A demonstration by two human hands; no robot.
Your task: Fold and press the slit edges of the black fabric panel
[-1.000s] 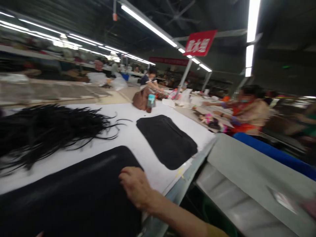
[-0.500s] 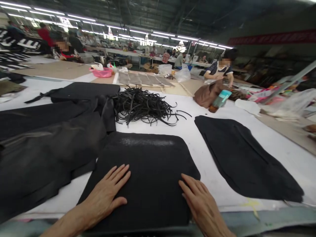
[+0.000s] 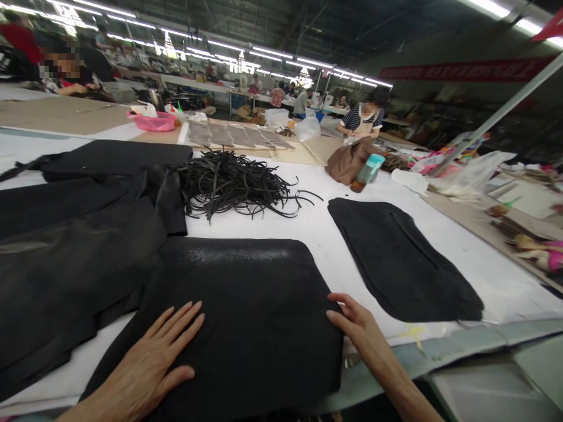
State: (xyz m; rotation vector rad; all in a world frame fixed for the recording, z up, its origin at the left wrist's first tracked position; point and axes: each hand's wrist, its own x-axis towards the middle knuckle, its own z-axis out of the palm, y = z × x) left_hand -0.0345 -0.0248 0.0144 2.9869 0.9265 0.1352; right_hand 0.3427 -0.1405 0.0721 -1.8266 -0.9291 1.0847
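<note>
A large black leather-like panel (image 3: 246, 310) with rounded far corners lies in front of me, whitish dust smeared along its far edge. Spread flat on its left part is my left hand (image 3: 153, 351), fingers apart. At the right edge my right hand (image 3: 358, 322) has the panel's border between thumb and finger; its other fingers are mostly hidden. Further right lies a stack of similar black panels (image 3: 404, 258) with rounded corners. Loose black sheets (image 3: 79, 252) overlap at the left, close beside the panel.
A tangled heap of thin black strips (image 3: 233, 181) sits beyond the panel. Farther back are a pink basket (image 3: 153, 121), a brown bundle (image 3: 347, 161) and a teal-topped bottle (image 3: 368, 172). Co-workers sit or stand beyond. The table's front edge (image 3: 444, 346) runs at lower right.
My right hand has gone from lying flat on the panel to its right edge, fingers now closed on the border. The left hand stays flat. The view has turned to the right.
</note>
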